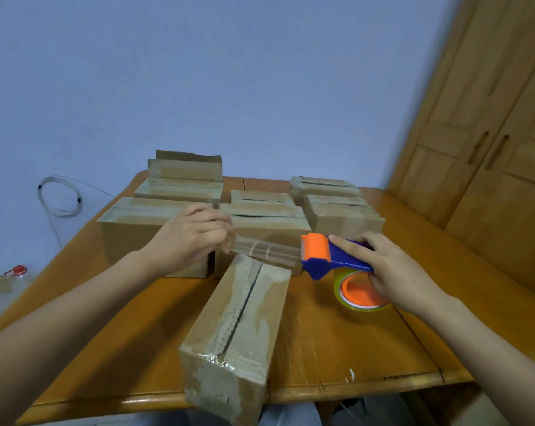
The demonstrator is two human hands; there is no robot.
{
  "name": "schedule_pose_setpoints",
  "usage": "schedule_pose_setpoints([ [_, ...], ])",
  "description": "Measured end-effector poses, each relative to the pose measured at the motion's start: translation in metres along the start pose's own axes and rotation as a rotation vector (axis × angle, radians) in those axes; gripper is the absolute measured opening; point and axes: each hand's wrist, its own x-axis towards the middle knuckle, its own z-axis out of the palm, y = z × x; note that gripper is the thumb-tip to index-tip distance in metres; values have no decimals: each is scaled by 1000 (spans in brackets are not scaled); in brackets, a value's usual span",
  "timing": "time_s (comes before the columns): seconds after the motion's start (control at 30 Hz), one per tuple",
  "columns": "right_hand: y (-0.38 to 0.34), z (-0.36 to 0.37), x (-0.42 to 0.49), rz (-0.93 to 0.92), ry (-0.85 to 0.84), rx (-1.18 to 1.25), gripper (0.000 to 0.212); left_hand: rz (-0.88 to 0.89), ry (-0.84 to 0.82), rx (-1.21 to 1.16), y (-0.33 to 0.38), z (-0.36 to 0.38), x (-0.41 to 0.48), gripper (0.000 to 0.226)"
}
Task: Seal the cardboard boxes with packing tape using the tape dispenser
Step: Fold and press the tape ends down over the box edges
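Left hand: the left hand (192,235) reaches in from the lower left with the forearm stretched over the desk (336,342). The back of the hand faces up, and it is raised above the boxes.
Left fingers: curled inward and pinching the free end of the tape strip (266,252).
Right hand: the right hand (392,269) comes in from the lower right with the wrist bent slightly inward. It is wrapped over the blue handle of the tape dispenser (327,256).
Right fingers: the index finger lies straight along the top of the handle, pointing at the orange head. The others curl down round the handle and the tape roll (361,290).
Tape strip: clear and pulled taut between the left fingers and the dispenser's orange head. It spans the far end of the nearest box (238,327); whether it touches the cardboard cannot be told.
Tape dispenser: held off the desk, just right of the nearest box's far end, with the roll hanging beneath the handle.
Nearest box: long, lying lengthwise away from the person, with its near end at the desk edge. The top flaps meet along a dark centre seam, and crinkled clear tape shows at the near end.
Other boxes: the other boxes (266,222) stand in rows behind it, filling the far half of the desk.
Surroundings: a blue wall (229,72), wooden wardrobe doors (490,133) at right and a cable coil (63,195) at left.
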Motion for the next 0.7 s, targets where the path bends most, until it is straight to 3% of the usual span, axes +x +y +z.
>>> schedule_pose_setpoints([
  [0.4,-2,9,-25,111,28,-114,104,66,52,53,-23,15,-11,18],
  [0.7,-7,9,-20,52,23,-188,105,40,13,17,-25,19,-26,12],
])
